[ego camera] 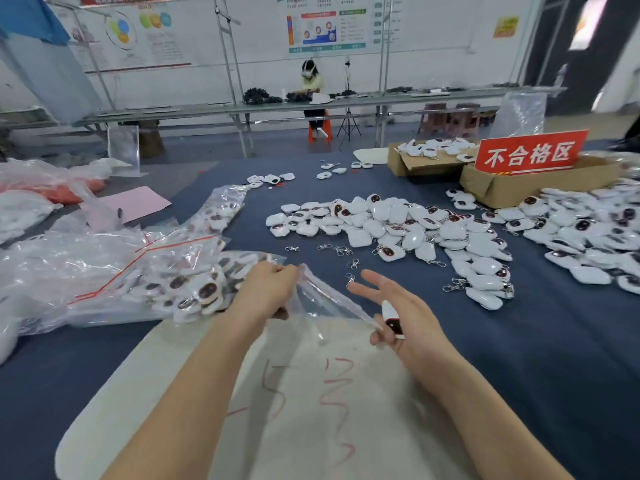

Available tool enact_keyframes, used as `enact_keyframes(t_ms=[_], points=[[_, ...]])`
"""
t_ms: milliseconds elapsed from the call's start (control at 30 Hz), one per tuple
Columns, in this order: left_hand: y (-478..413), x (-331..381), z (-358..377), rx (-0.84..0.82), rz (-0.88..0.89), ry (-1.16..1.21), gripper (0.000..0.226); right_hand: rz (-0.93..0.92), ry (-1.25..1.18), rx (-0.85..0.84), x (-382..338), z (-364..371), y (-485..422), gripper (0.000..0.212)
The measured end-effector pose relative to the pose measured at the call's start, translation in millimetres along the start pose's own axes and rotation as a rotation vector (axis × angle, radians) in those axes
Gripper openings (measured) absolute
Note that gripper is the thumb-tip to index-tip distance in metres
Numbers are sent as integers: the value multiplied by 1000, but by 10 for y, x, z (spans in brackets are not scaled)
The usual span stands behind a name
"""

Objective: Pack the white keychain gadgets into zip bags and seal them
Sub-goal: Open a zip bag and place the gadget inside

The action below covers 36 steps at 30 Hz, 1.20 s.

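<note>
Fingers of my left hand pinch one lip of the empty zip bag. My right hand clamps a white keychain gadget between thumb and lower fingers while its two upper fingers stand straight; the bag's other lip seems caught there too. Film this thin should be limp and slippery, so I'd hold it at the stiffer zip strip. The gadget looks like a light, hard, glossy shell, best taken by its flat faces. Both hang just above the white mat on the bench. To the left lie filled bags; beyond are loose clasps, then the heap of gadgets, and farthest a cardboard box with a red sign
</note>
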<state>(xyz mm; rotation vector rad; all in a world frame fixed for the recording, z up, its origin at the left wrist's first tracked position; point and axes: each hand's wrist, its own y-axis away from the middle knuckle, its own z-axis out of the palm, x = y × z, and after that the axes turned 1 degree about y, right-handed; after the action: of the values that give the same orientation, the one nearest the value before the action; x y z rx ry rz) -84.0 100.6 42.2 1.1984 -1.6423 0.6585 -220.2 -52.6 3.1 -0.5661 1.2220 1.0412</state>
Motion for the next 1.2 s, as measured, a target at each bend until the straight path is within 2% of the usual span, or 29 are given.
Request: enact_keyframes(t_ms=[67,133,300,433,533,600,633,733,767,800,867,933,1033,1200], points=[[-80,-171,100,-91,30,-140,23,1,1,3,7,-105,-46,29],[-148,-254,137,-111,65,-261,30,-39,70,5,6,-184,-78,35],[-331,-157,155,-145,-36,-717,34,-185,440,38,46,-230,-21,37],[-448,-26,242,-207,22,-1028,37,-254,660,-34,133,-200,-10,50],[-496,61,260,-223,95,-1107,33,-246,638,-32,96,-220,-35,27],[-482,117,251,-182,157,-1062,26,-240,670,0,82,-235,-48,11],[-455,129,245,-142,199,-1049,24,-236,681,6,91,-239,-47,12],[-293,73,246,177,481,-1013,26,-231,632,33,97,-218,-43,17],[-197,22,273,287,593,-829,23,-240,585,47,92,-215,-45,19],[-74,-31,318,316,653,-581,16,-256,533,62,86,-210,-49,21],[167,-152,487,156,607,-177,13,-290,466,80,87,-198,-63,26],[313,-306,696,-10,518,-5,15,-314,442,73,103,-170,-73,28],[344,-433,854,-92,454,131,14,-328,422,64,124,-148,-87,30],[337,-425,866,-175,458,228,20,-320,444,123,187,-150,-145,26]])
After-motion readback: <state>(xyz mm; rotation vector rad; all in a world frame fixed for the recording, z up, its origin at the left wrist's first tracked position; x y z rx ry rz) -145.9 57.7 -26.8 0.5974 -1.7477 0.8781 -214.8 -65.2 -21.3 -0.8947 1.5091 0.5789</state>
